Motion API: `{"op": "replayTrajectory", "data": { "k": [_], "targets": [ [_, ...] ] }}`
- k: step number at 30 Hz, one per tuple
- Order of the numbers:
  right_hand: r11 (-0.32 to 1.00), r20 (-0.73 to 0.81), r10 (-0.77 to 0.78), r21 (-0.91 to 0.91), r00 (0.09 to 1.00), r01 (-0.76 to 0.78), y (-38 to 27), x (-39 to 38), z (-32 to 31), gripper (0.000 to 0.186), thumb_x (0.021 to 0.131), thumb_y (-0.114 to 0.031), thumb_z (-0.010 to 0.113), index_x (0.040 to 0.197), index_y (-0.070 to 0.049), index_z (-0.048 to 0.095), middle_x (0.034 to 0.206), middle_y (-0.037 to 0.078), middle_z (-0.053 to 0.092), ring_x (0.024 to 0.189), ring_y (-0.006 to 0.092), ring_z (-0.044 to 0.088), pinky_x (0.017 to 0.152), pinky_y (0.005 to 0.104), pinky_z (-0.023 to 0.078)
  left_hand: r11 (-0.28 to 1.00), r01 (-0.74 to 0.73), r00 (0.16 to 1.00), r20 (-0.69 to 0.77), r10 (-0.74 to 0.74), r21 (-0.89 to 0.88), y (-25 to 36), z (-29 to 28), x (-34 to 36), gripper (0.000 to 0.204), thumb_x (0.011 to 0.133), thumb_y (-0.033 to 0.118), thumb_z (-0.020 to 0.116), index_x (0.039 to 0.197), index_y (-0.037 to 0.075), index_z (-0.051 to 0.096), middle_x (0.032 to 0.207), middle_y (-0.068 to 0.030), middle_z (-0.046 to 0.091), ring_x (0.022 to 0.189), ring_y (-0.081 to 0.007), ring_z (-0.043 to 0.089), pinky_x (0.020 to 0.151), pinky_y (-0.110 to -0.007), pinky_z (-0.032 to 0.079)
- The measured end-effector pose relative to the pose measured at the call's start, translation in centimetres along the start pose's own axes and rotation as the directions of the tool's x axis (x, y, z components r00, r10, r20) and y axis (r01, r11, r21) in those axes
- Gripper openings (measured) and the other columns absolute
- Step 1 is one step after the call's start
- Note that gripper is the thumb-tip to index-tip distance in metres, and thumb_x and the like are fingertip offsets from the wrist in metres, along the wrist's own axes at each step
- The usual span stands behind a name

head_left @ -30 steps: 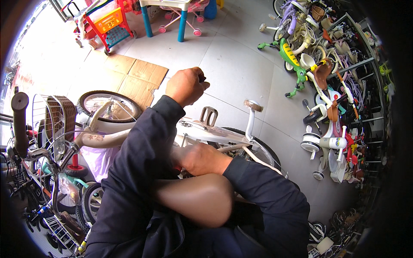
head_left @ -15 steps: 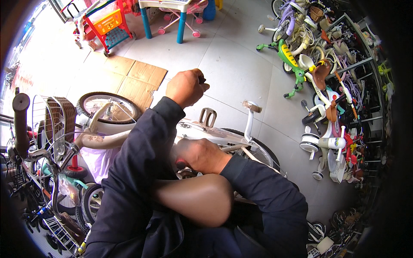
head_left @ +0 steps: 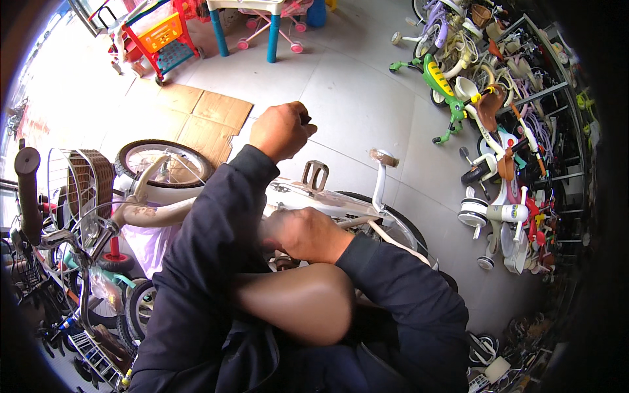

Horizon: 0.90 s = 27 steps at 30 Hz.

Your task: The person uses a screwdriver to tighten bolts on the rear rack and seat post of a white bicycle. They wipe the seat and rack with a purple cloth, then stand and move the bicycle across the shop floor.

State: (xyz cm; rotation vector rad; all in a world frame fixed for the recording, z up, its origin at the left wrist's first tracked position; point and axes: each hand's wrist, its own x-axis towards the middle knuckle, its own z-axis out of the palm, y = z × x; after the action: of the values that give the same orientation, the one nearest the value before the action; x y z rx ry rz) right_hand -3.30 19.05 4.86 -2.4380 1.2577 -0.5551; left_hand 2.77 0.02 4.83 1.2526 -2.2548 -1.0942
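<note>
A cream-white bicycle (head_left: pixel 331 203) leans low across my front, its brown saddle (head_left: pixel 291 304) close below my arms and a pedal (head_left: pixel 316 175) beyond them. My left hand (head_left: pixel 283 131) is raised above the frame, fingers closed round something small and dark that I cannot make out. Lower down, my right hand (head_left: pixel 298 234) is curled at the middle of the frame near the crank, partly behind my left forearm; its fingertips are blurred and what they grip is unclear.
Children's bikes and ride-on toys line a metal rack (head_left: pixel 547 92) at right. Flattened cardboard (head_left: pixel 216 110) lies beyond the front wheel. An orange-red toy trolley (head_left: pixel 160 36) and small blue-legged table (head_left: pixel 272 39) stand at the back. More bicycles crowd the lower left.
My right hand has shifted slightly upward, and a red piece seen by its fingers half a second ago is less visible. My left hand has barely moved, edging slightly left.
</note>
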Motion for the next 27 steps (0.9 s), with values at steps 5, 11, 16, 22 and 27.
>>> {"op": "replayTrajectory", "data": {
  "k": [5, 11, 16, 22, 27],
  "targets": [
    [0.999, -0.014, 0.013, 0.052, 1.0, -0.012, 0.2, -0.2, 0.3, 0.018, 0.089, -0.015, 0.062, 0.102, -0.002, 0.067, 0.088, 0.02, 0.07, 0.072, 0.0374, 0.072, 0.068, 0.0449, 0.06, 0.996, 0.083, 0.995, 0.055, -0.081, -0.045, 0.5, -0.3, -0.1, 0.029, 0.09, 0.03, 0.077, 0.107, 0.007, 0.076, 0.086, -0.0139, 0.077, 0.07, -0.0285, 0.074, 0.073, -0.039, 0.059],
    [0.948, 0.018, -0.042, 0.317, 0.999, 0.034, 0.6, -0.1, 0.1, 0.024, 0.091, -0.015, 0.061, 0.112, -0.003, 0.064, 0.093, 0.02, 0.07, 0.08, 0.042, 0.072, 0.075, 0.0477, 0.059, 0.998, 0.066, 0.996, 0.059, -0.066, -0.012, 0.7, -0.6, -0.2, 0.028, 0.09, 0.029, 0.077, 0.107, 0.007, 0.075, 0.084, -0.0136, 0.077, 0.066, -0.0276, 0.073, 0.071, -0.039, 0.059],
    [0.96, 0.147, 0.022, 0.272, 0.989, -0.062, 0.5, -0.3, -0.1, 0.021, 0.091, -0.015, 0.059, 0.109, -0.005, 0.064, 0.091, 0.02, 0.071, 0.079, 0.0407, 0.073, 0.072, 0.0487, 0.06, 1.0, -0.01, 1.0, -0.005, 0.01, 0.019, 0.3, -0.1, 0.0, 0.028, 0.091, 0.029, 0.076, 0.108, 0.007, 0.075, 0.083, -0.0136, 0.077, 0.067, -0.0273, 0.074, 0.071, -0.038, 0.059],
    [0.989, 0.026, 0.005, 0.147, 1.0, -0.009, -0.1, 0.0, 1.2, 0.018, 0.089, -0.014, 0.059, 0.104, -0.005, 0.064, 0.079, 0.019, 0.07, 0.066, 0.0371, 0.072, 0.061, 0.0482, 0.059, 0.997, 0.063, 0.996, 0.062, -0.061, -0.038, 0.8, -0.4, -0.3, 0.026, 0.093, 0.027, 0.075, 0.108, 0.005, 0.075, 0.08, -0.0135, 0.076, 0.061, -0.0238, 0.072, 0.066, -0.037, 0.058],
    [0.998, -0.07, 0.006, 0.061, 0.998, -0.002, -0.1, 0.1, 1.6, 0.016, 0.09, -0.013, 0.058, 0.1, -0.002, 0.063, 0.074, 0.02, 0.068, 0.062, 0.0349, 0.072, 0.058, 0.0446, 0.059, 0.999, 0.023, 0.997, 0.081, -0.019, -0.045, 1.5, -0.9, -0.6, 0.023, 0.098, 0.018, 0.073, 0.103, -0.004, 0.067, 0.071, -0.0112, 0.072, 0.054, -0.0183, 0.072, 0.055, -0.03, 0.056]
  ]
}}
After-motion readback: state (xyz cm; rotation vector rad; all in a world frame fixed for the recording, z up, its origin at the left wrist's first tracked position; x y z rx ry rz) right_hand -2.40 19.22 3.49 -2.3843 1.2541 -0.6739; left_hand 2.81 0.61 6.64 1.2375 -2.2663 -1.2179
